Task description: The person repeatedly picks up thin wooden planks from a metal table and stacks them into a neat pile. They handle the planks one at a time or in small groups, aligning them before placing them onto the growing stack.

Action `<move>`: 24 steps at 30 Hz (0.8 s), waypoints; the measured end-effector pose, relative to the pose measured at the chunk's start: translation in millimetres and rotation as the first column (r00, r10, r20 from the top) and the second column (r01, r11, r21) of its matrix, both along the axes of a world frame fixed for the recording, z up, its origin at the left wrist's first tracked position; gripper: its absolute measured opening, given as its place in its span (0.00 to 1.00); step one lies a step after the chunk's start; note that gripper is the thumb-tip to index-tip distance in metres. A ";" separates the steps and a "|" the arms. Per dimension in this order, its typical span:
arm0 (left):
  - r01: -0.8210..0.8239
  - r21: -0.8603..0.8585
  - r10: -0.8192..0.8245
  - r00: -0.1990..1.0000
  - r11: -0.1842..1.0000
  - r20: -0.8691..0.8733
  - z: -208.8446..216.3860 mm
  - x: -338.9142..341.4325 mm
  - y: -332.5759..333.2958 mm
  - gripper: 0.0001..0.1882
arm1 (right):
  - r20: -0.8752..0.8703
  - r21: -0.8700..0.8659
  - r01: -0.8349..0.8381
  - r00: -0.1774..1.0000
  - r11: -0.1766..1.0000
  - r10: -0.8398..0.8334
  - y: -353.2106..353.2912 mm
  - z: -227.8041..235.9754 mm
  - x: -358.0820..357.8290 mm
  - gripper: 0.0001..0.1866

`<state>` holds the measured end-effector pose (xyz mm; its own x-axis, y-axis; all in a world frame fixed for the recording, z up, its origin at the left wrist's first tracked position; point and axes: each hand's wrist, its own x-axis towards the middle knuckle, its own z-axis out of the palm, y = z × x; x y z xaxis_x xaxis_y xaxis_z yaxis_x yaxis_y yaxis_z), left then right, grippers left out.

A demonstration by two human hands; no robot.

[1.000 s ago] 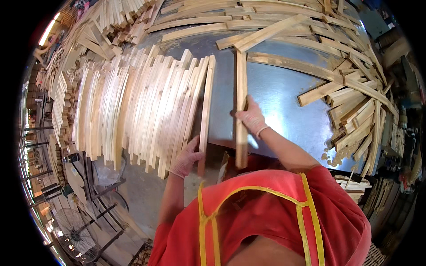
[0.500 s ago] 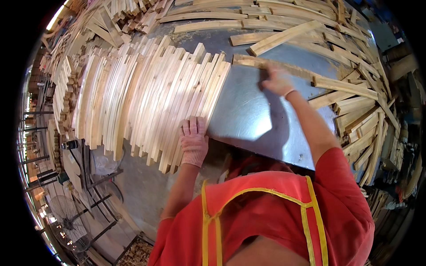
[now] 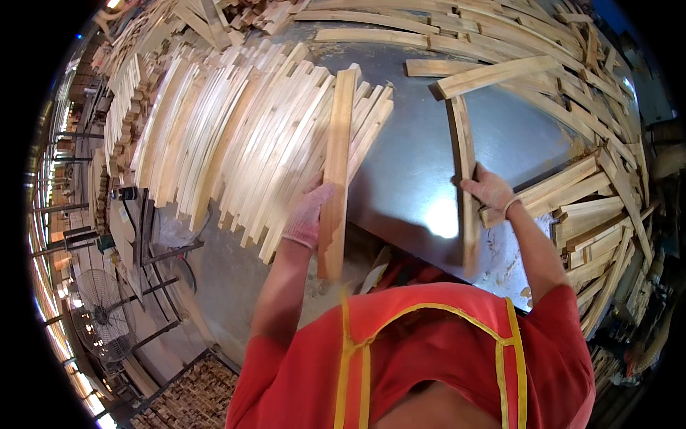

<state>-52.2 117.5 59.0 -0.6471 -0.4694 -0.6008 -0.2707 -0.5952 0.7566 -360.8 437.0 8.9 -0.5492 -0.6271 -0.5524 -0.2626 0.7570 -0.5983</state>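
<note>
My left hand (image 3: 311, 209), in a pale pinkish work glove, is closed on a wooden strip (image 3: 336, 179) that stands out above the row of strips. Side by side in that row lie many light wooden strips (image 3: 236, 136), at the left of the metal tabletop. In my gloved right hand (image 3: 490, 189) is a second wooden strip (image 3: 466, 161), held near its middle over the shiny metal tabletop (image 3: 404, 168). Its far end is close to a loose strip (image 3: 496, 76) lying aslant.
Loose wooden strips (image 3: 600, 200) are heaped on the right, and more strips (image 3: 379, 36) lie along the far side. At the lower left stand a fan (image 3: 103, 307) and a metal frame (image 3: 153, 286). Below them is a bin of small wood pieces (image 3: 189, 397).
My left hand has lifted a strip from the row's right end. My right hand has come nearer and swung a strip from lying crosswise to pointing away from me.
</note>
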 end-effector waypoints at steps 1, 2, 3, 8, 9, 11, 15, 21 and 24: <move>-0.031 0.031 0.032 0.999 0.999 -0.042 -8.2 -2.1 -1.8 0.30 | 0.108 -0.107 0.104 0.990 0.989 -0.092 -7.0 -14.9 18.5 0.47; -0.062 0.064 0.067 0.995 0.996 -0.078 -13.7 -3.9 -1.0 0.30 | 0.228 -0.198 0.214 0.959 0.957 -0.168 -21.5 -25.0 37.9 0.47; -0.135 0.081 0.142 0.985 0.988 -0.098 -11.7 -7.8 2.2 0.29 | 0.281 -0.161 0.185 0.950 0.969 -0.134 -38.7 -23.0 50.4 0.45; -0.131 0.165 0.160 0.970 0.978 -0.181 -33.4 -7.4 -0.8 0.28 | 0.189 -0.057 0.016 0.982 0.998 -0.005 -152.1 -25.5 127.6 0.26; -0.133 0.152 0.158 0.973 0.979 -0.166 -30.9 -12.2 0.3 0.28 | 0.102 -0.181 -0.109 0.986 0.978 0.129 -162.1 -43.9 142.7 0.25; -0.150 0.148 0.178 0.964 0.978 -0.198 -25.0 -17.3 4.5 0.27 | 0.231 -0.461 -0.166 0.926 0.872 0.299 -174.4 -69.1 153.4 0.24; -0.171 0.186 0.216 0.941 0.968 -0.259 -25.9 -13.7 8.8 0.23 | 0.960 -0.274 0.636 0.224 0.721 0.167 -167.0 -59.2 173.4 0.29; 0.340 -0.893 -0.173 0.938 0.294 0.300 -15.9 -9.8 -4.7 0.24 | 0.676 -0.317 0.409 0.730 0.855 -0.099 -160.3 3.0 203.6 0.29; 0.316 -0.728 -0.132 0.864 -0.609 0.485 41.9 2.6 -18.4 0.24 | 0.152 -0.254 -0.053 0.984 0.966 0.094 -157.9 28.2 197.5 0.29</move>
<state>-49.6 99.2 100.9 -0.9426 -0.0991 0.3189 -0.1259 0.9899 -0.0646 -163.4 279.2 37.1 -0.4126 -0.7907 -0.4522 -0.1961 0.5619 -0.8036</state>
